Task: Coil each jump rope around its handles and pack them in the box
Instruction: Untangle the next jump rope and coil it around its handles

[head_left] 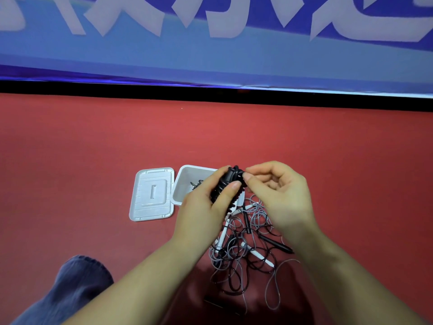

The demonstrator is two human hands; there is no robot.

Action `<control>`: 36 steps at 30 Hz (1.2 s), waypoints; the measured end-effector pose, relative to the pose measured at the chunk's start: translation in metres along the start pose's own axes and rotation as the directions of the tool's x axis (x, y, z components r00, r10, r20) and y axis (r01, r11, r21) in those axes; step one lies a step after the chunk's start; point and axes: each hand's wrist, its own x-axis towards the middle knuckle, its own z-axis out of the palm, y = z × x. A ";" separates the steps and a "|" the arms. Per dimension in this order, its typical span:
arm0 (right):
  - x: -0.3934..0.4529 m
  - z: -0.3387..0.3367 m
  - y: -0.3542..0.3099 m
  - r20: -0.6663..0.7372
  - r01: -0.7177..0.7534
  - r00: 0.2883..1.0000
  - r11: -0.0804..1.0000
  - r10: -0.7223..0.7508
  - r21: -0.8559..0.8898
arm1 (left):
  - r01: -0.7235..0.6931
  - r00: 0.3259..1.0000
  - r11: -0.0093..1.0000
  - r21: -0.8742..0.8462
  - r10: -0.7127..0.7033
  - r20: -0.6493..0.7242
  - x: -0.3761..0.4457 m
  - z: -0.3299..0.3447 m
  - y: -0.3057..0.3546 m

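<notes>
Up above the tangle, the left hand (206, 202) gripped a jump rope bundle (228, 184), its fingers and thumb curled round black cord wound over the handles, with a white handle end showing just below the thumb. The right hand (278, 195) met it from the other side, thumb and forefinger pinching the cord at the top of the bundle while the remaining fingers curled loosely into the palm.

Just beyond the left hand sat the white box (185, 181), open, partly hidden by the knuckles; something dark and coiled lay inside it, too little of it visible to name surely. Further out to the left of that hand, touching or nearly touching the box, the white lid (153, 194) lay flat on the red floor (93, 148).

Beneath both wrists and between the forearms, a loose tangle of ropes (246, 252) spread over the floor, grey and black cords looping through one another. A white handle (257, 255) lay in the tangle under the right wrist, and a black handle (276, 243) lay beside it toward the right forearm. Near the left elbow, a knee in blue cloth (77, 285) showed at the lower edge. Far past the hands, a blue banner with pale lettering (210, 31) ran along the wall.
</notes>
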 end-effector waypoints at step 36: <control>0.002 -0.002 0.011 0.285 0.090 0.957 0.989 -0.053 -0.118 | 0.675 0.736 0.539 -0.503 -0.443 0.513 0.007 -0.021 0.021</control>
